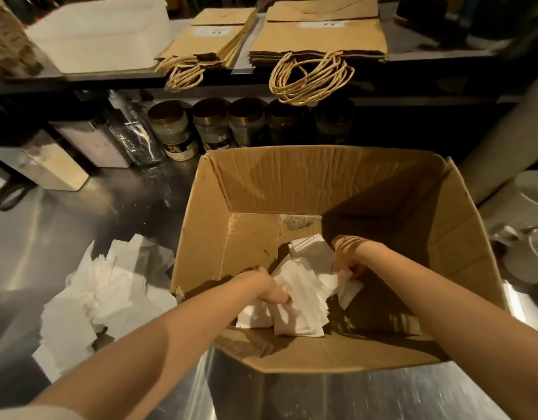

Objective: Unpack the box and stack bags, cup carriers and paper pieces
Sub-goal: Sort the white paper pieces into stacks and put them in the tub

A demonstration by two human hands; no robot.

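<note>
An open cardboard box (261, 180) stands on the steel counter, and both my arms reach down into it. Several white paper pieces (304, 286) lie bunched at its bottom. My left hand (269, 287) grips the left side of the bunch, fingers curled into the paper. My right hand (348, 256) grips the right side of the same bunch. A loose heap of white paper pieces (89, 295) lies on the counter left of the box. Two stacks of brown paper bags with twine handles, a smaller one (213, 40) and a larger one (319, 37), lie flat on the shelf above.
A white flat stack (101, 34) sits at the shelf's left. Several jars (213, 125) and white containers (92, 140) line the back under the shelf. White plates (531, 192) and a spoon stand to the right of the box. The steel counter (64, 225) stretches left.
</note>
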